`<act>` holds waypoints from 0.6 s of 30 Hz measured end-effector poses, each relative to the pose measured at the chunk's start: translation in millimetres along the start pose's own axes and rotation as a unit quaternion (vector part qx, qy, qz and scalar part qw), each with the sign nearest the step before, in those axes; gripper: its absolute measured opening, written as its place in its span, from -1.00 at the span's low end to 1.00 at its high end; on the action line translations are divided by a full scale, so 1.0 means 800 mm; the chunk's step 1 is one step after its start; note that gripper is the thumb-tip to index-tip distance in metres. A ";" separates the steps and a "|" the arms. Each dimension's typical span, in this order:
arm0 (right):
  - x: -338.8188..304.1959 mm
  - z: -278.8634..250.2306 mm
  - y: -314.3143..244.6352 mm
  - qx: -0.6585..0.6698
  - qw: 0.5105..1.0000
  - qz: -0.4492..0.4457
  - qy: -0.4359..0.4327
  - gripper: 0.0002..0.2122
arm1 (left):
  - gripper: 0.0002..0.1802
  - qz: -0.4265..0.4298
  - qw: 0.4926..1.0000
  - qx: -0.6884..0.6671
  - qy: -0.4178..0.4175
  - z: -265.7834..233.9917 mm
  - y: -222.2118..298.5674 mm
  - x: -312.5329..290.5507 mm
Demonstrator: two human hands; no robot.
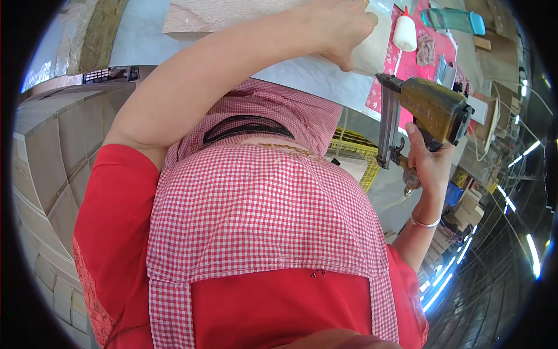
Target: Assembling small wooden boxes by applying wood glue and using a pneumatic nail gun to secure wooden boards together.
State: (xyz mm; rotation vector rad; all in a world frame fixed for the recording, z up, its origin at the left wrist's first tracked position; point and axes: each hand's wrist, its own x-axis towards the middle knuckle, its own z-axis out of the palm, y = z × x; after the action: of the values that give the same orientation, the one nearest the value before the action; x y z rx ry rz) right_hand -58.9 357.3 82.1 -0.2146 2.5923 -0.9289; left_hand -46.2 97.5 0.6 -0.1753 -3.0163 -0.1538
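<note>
At the top edge, my left hand [343,32] is closed at the right end of a pale wooden board [197,17], with the thumb down by its near side. The frame's edge and the hand itself hide part of the fingers. My right hand [427,157] is wrapped round the handle of a worn brown pneumatic nail gun [430,107]. Its long magazine hangs on the left side, and the dark nose points up and left, close to the table's edge and apart from the board.
On the pale table [308,75], a pink sheet [410,67] bears a white glue bottle [405,34] with a red tip, a crumpled cloth [426,49] and a teal water bottle [450,20]. Stacked wooden panels [43,145] stand at left. Yellow strapping [354,142] lies below the table.
</note>
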 end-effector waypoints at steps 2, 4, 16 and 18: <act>0.002 0.001 -0.006 -0.008 1.000 -0.015 0.000 -0.78 | -0.18 -0.030 0.996 0.082 0.029 -0.010 -0.007 -0.014; -0.007 -0.002 -0.014 -0.022 1.000 0.010 0.009 -0.76 | -0.08 0.019 0.999 0.024 0.028 -0.033 -0.044 -0.046; 0.002 0.053 -0.040 -0.009 0.988 -0.148 -0.033 -0.76 | -0.43 -0.037 0.991 -0.125 0.000 -0.020 -0.090 -0.063; 0.003 0.056 -0.044 -0.007 0.989 -0.145 -0.033 -0.76 | -0.44 -0.044 0.995 -0.087 0.018 -0.024 -0.080 -0.071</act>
State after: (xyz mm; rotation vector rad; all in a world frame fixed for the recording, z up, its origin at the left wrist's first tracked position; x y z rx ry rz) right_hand -42.3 303.9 71.8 -0.6305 2.5497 -0.9799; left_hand 4.0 25.6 6.7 -0.0538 -2.9736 -0.4241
